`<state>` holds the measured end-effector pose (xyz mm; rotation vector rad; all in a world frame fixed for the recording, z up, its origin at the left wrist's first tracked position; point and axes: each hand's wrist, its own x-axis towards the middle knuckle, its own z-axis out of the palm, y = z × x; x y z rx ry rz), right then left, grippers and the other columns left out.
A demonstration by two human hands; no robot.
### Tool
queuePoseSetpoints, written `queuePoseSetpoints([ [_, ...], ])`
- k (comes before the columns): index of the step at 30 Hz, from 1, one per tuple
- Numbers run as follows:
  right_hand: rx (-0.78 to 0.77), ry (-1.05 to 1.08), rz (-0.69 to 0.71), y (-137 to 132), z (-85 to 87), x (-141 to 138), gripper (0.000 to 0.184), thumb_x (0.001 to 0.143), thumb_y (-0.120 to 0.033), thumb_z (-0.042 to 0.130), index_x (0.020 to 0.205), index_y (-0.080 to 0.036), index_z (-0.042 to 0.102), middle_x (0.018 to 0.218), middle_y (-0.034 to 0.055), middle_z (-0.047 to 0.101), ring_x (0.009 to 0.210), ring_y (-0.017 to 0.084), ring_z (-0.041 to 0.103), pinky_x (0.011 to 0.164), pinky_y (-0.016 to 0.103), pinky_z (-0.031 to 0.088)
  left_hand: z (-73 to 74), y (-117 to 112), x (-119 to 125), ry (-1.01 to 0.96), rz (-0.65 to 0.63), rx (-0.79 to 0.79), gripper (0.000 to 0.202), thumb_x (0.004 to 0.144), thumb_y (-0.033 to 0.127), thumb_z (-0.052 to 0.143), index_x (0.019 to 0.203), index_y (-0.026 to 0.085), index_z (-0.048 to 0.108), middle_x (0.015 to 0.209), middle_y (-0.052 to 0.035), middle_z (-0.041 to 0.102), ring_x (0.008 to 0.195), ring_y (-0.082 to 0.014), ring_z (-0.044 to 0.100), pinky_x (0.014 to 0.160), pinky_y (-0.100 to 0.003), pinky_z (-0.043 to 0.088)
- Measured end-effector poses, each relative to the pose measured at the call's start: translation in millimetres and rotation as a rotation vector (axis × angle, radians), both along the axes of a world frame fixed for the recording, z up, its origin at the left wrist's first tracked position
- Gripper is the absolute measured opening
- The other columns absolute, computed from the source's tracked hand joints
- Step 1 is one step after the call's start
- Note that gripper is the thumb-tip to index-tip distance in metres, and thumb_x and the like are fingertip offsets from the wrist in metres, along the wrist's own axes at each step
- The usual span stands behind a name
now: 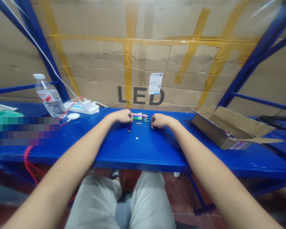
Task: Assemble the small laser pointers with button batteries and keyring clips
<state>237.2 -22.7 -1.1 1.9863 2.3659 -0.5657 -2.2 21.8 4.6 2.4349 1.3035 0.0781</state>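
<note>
My left hand [125, 116] is closed, with its fingertips pinching a slim purple metallic pen-shaped tube [129, 128] that points toward me. My right hand [159, 121] is curled shut on a small dark, shiny piece [153, 128]; most of it is hidden by the fingers. Between both hands lies a bundle of shiny pen-shaped tubes [140, 116] in silver, green and purple, side by side. Just in front of them sit several small round silvery discs [138, 123], too small to name surely. A lone pale disc [136, 138] lies nearer to me.
The blue table [143, 152] backs onto a large taped carton [105, 70]. An open cardboard box [219, 133] stands at right. On the left are a water bottle [50, 97], a white power strip [85, 107], a white round device [73, 116] and red cables [28, 159].
</note>
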Motion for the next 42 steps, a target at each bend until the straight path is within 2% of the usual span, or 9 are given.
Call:
queuePoseSetpoints([
  [11, 0.032, 0.024, 0.04, 0.1, -1.1, 0.3, 0.013, 0.075, -0.018, 0.066, 0.087, -0.014, 0.068, 0.073, 0.007, 0.068, 0.055, 0.015, 0.06, 0.051, 0.025, 0.047, -1.1, -0.5, -0.3, -0.019, 0.001, -0.006, 0.017, 0.069, 0.026, 0.058, 0.078, 0.017, 0.069, 0.076, -0.0038, 0.07, 0.071, -0.0171, 0.061, 0.066, -0.027, 0.044],
  [13, 0.036, 0.035, 0.045, -1.0, -0.8, -0.9, 0.013, 0.074, -0.017, 0.066, 0.087, -0.015, 0.068, 0.073, 0.0066, 0.068, 0.054, 0.014, 0.06, 0.05, 0.024, 0.047, -1.9, -0.5, -0.3, -0.035, 0.02, 0.043, 0.016, 0.07, 0.025, 0.058, 0.078, 0.017, 0.07, 0.076, -0.0041, 0.07, 0.071, -0.0177, 0.061, 0.067, -0.028, 0.044],
  [17, 0.051, 0.066, 0.079, -3.1, -0.5, -2.6, 0.012, 0.073, -0.013, 0.064, 0.084, -0.015, 0.067, 0.072, 0.0057, 0.066, 0.054, 0.013, 0.059, 0.05, 0.024, 0.045, -5.6, -0.3, 2.9, -0.141, 0.07, 0.245, 0.019, 0.077, 0.024, 0.056, 0.084, 0.017, 0.072, 0.087, -0.0071, 0.074, 0.08, -0.0198, 0.064, 0.073, -0.03, 0.046],
  [20, 0.066, 0.08, 0.111, -3.9, -0.9, -2.8, 0.01, 0.073, -0.011, 0.063, 0.082, -0.015, 0.067, 0.072, 0.0051, 0.066, 0.055, 0.013, 0.058, 0.051, 0.023, 0.044, -10.9, 0.4, 8.3, -0.195, 0.039, 0.346, 0.021, 0.081, 0.022, 0.055, 0.088, 0.017, 0.074, 0.094, -0.0082, 0.075, 0.087, -0.0211, 0.066, 0.077, -0.03, 0.047],
  [25, 0.067, 0.085, 0.113, -3.0, -1.5, -2.3, 0.01, 0.073, -0.012, 0.064, 0.082, -0.016, 0.067, 0.07, 0.0045, 0.066, 0.055, 0.013, 0.058, 0.052, 0.024, 0.042, -20.7, 0.8, 17.4, -0.153, -0.012, 0.435, 0.022, 0.083, 0.024, 0.057, 0.091, 0.018, 0.076, 0.095, -0.0085, 0.076, 0.09, -0.0228, 0.067, 0.079, -0.031, 0.047],
  [27, 0.095, 0.07, 0.116, -1.8, -1.6, -2.2, 0.009, 0.073, -0.013, 0.064, 0.081, -0.016, 0.068, 0.07, 0.0045, 0.067, 0.057, 0.014, 0.058, 0.054, 0.024, 0.041, -23.2, 0.2, 19.9, -0.134, -0.011, 0.44, 0.021, 0.082, 0.024, 0.058, 0.089, 0.018, 0.077, 0.091, -0.0086, 0.076, 0.086, -0.0228, 0.067, 0.077, -0.03, 0.047],
  [33, 0.345, 0.104, 0.111, 4.8, -3.4, -1.1, 0.012, 0.076, -0.014, 0.06, 0.083, -0.017, 0.07, 0.08, 0.0065, 0.071, 0.07, 0.017, 0.06, 0.061, 0.026, 0.039, -23.9, 0.1, 24.7, -0.094, -0.002, 0.411, 0.015, 0.078, 0.021, 0.061, 0.081, 0.02, 0.076, 0.081, -0.0068, 0.075, 0.076, -0.0213, 0.066, 0.067, -0.029, 0.043],
  [38, 0.394, 0.134, 0.082, 6.8, -4.6, -2.4, 0.013, 0.078, -0.012, 0.058, 0.085, -0.015, 0.069, 0.087, 0.0086, 0.073, 0.074, 0.018, 0.061, 0.062, 0.026, 0.038, -23.0, 2.6, 26.6, -0.132, 0.004, 0.344, 0.008, 0.074, 0.02, 0.066, 0.078, 0.019, 0.073, 0.075, -0.0041, 0.073, 0.07, -0.0183, 0.064, 0.063, -0.027, 0.042],
  [42, 0.414, 0.152, 0.079, 5.9, -5.6, -4.8, 0.013, 0.08, -0.012, 0.057, 0.086, -0.015, 0.069, 0.09, 0.0095, 0.074, 0.077, 0.019, 0.063, 0.064, 0.026, 0.04, -23.2, 3.0, 26.4, -0.144, -0.018, 0.325, 0.014, 0.073, 0.018, 0.066, 0.084, 0.019, 0.074, 0.08, -0.0039, 0.074, 0.072, -0.0186, 0.065, 0.065, -0.027, 0.043],
])
